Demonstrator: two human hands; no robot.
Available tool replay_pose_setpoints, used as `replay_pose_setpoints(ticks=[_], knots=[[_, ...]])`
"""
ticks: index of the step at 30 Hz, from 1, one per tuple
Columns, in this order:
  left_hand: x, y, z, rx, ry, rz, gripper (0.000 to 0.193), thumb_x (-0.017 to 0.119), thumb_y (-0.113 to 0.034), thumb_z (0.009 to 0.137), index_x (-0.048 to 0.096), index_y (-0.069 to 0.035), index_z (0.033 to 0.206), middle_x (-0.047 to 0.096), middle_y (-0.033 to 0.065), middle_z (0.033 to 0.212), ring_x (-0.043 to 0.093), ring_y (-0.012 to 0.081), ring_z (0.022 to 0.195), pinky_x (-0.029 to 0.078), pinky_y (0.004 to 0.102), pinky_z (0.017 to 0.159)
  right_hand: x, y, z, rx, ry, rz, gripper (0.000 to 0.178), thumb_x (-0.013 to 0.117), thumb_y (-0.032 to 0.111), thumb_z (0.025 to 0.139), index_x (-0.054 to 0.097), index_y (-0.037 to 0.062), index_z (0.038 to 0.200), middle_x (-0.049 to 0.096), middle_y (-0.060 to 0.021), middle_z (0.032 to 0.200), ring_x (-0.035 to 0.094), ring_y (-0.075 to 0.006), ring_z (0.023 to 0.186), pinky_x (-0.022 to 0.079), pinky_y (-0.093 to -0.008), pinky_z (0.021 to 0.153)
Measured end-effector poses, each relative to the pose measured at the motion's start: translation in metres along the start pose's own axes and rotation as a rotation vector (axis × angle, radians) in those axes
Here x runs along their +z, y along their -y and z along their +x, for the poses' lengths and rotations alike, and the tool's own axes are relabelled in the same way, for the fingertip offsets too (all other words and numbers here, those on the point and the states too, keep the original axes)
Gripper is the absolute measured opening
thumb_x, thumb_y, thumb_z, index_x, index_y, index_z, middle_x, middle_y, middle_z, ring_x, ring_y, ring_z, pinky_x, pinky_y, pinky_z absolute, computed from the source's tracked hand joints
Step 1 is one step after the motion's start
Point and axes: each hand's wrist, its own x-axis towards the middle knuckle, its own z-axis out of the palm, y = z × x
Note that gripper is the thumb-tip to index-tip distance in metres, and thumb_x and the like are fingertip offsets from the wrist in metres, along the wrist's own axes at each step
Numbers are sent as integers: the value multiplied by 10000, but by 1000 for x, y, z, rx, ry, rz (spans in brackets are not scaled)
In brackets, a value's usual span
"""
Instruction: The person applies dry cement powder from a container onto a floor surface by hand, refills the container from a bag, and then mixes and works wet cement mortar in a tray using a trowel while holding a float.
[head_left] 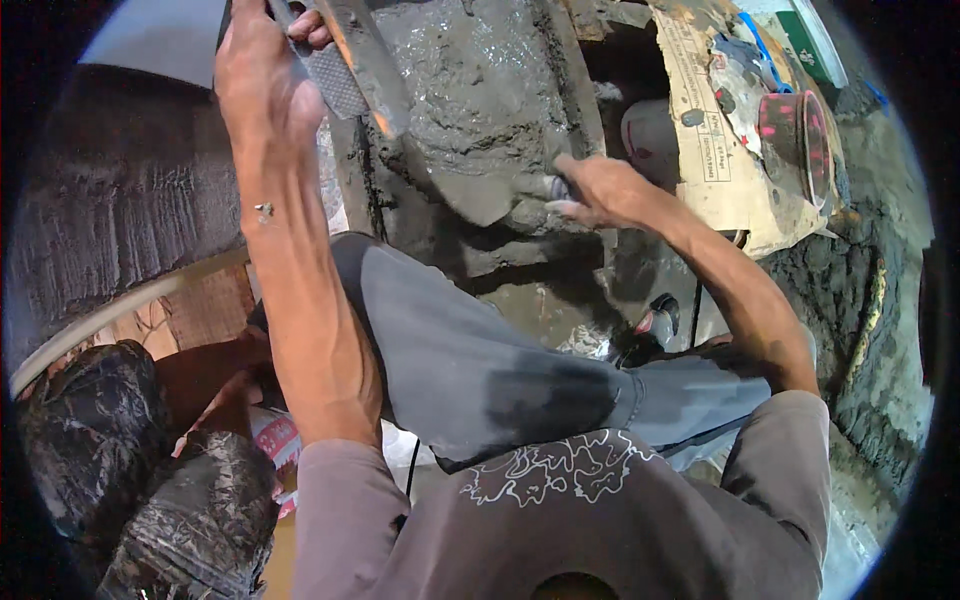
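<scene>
My left hand (265,60) is closed on a flat grey plastering float (372,65), tilted nearly on edge, with an orange-brown strip along its side; part of its grip is hidden by my fingers. Wet grey mortar (465,75) fills a trough to the right of the float. My right hand (608,190) grips the handle of a trowel (480,190) at the near right of the trough. Mortar coats the trowel's blade, which lies low against the wet mix.
A mortar-smeared cardboard sheet (705,130), a pink-spotted bucket (790,140) and a white bucket (650,130) stand right of the trough. At left is a dark, streaked surface (120,180) with a pale curved rim (130,310). Another person's camouflage-clad legs (190,520) are at lower left.
</scene>
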Motion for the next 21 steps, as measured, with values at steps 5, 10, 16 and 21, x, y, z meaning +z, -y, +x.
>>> replay_pose_setpoints(ticks=[5, 10, 16, 21], knots=[[6, 3, -3, -34, -33, -144, 344, 478, -298, 978, 586, 16, 1070, 665, 131, 907, 656, 215, 746, 573, 338, 637, 75, -6, 32, -156, 157, 151, 495, 566, 479, 857, 527, -6, 947, 617, -245, 766, 606, -445, 754, 479, -514, 657], [-10, -5, 3, -105, 5, -205, 363, 471, -305, 980, 568, 22, 1103, 658, 142, 922, 653, 236, 768, 576, 353, 664, 92, -28, 51, -209, 63, -89, 359, 488, 369, 920, 488, 12, 959, 628, -228, 762, 629, -415, 742, 498, -499, 642], [7, -2, -8, -27, 25, -113, 357, 478, -297, 977, 567, 21, 1112, 658, 140, 928, 652, 235, 777, 574, 347, 681, 82, -52, 80, -189, -38, -345, 144, 453, 128, 879, 462, 3, 949, 630, -226, 807, 661, -375, 708, 518, -475, 558], [-5, -7, -4, -52, 39, -196, 349, 494, -288, 972, 572, 22, 1111, 656, 139, 959, 650, 226, 802, 567, 338, 696, 56, -48, 94, -197, -74, -490, 150, 460, 152, 888, 471, 14, 948, 623, -190, 818, 669, -358, 697, 529, -469, 558]])
